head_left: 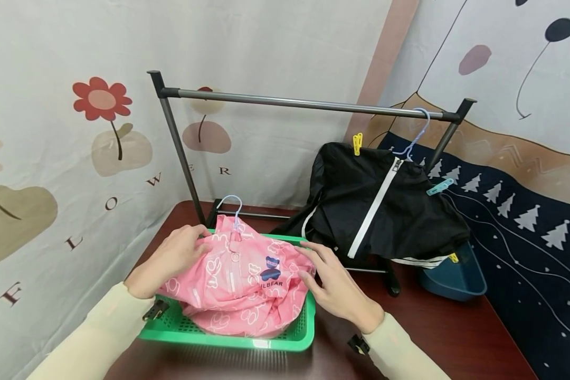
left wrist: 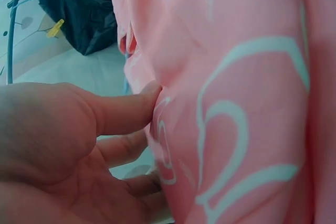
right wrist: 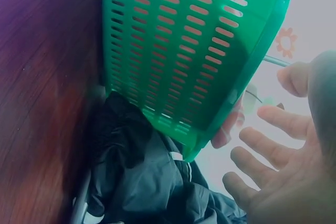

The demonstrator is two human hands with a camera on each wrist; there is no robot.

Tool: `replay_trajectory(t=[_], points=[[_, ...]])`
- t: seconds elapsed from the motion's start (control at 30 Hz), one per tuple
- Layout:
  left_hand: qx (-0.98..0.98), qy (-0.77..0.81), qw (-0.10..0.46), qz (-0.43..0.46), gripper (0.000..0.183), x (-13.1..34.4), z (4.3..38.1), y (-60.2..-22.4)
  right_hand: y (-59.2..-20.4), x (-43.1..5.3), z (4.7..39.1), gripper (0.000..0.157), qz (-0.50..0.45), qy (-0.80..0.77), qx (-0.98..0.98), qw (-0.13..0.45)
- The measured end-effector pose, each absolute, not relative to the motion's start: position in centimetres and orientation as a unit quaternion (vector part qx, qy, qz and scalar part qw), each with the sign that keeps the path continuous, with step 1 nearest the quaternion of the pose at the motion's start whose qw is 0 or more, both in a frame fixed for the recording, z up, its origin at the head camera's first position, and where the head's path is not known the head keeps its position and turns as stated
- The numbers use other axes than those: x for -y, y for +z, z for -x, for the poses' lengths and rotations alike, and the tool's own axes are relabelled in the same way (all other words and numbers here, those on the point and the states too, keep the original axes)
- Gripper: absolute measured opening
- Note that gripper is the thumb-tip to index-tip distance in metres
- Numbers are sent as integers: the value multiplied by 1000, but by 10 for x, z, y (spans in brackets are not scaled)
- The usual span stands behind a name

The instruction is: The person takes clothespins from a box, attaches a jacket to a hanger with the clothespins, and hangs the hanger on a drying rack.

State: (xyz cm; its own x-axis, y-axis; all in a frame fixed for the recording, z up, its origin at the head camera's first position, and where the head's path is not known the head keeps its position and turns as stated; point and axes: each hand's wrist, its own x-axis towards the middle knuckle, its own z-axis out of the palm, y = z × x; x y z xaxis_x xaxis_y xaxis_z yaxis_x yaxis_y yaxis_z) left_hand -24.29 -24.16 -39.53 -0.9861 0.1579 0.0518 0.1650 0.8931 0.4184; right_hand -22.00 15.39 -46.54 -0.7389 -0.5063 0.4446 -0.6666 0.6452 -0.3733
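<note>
A pink jacket (head_left: 247,285) with white bear outlines and a dark blue bear print lies bunched in a green basket (head_left: 285,345). From its neck opening rises the hook of a pale blue hanger (head_left: 238,203); the rest of the hanger is hidden inside. My left hand (head_left: 176,258) pinches the jacket's left shoulder; the left wrist view has the thumb (left wrist: 131,111) on the cloth and the fingers behind it. At the jacket's right side is my right hand (head_left: 337,287), its fingers spread and relaxed over the basket's rim. The right wrist view shows that palm (right wrist: 294,182) holding nothing.
Behind the basket stands a dark metal clothes rack (head_left: 285,101). A black jacket (head_left: 385,200) with a white zip hangs at its right on a blue hanger (head_left: 420,132), with yellow clips (head_left: 357,143) and a teal clip (head_left: 440,187). Below sits a blue bin (head_left: 456,277).
</note>
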Motion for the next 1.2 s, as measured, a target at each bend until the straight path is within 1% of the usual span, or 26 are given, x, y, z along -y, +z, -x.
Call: replay_trajectory(t=[0.13,0.3,0.47,0.63,0.9,1.03,1.2], points=[[968,-235,26,85,22,240,240,-394,-465,-152,222,58,-326,265,896,144],[963,-247,49,90,15,238,236,-390,-464,-149,223,65,-319,279,897,129],[957,-264,77,97,7,237,231,-385,-462,-145,225,64,-327,296,887,136],[946,-286,113,102,3,234,226,-382,-462,-142,231,59,-340,313,873,157],[924,-295,203,133,5,228,221,-374,-456,-141,238,50,-348,345,853,179],[915,-305,225,139,7,224,218,-370,-456,-141,241,44,-349,351,850,181],[907,-311,247,143,8,219,215,-365,-454,-142,242,35,-348,360,849,169]])
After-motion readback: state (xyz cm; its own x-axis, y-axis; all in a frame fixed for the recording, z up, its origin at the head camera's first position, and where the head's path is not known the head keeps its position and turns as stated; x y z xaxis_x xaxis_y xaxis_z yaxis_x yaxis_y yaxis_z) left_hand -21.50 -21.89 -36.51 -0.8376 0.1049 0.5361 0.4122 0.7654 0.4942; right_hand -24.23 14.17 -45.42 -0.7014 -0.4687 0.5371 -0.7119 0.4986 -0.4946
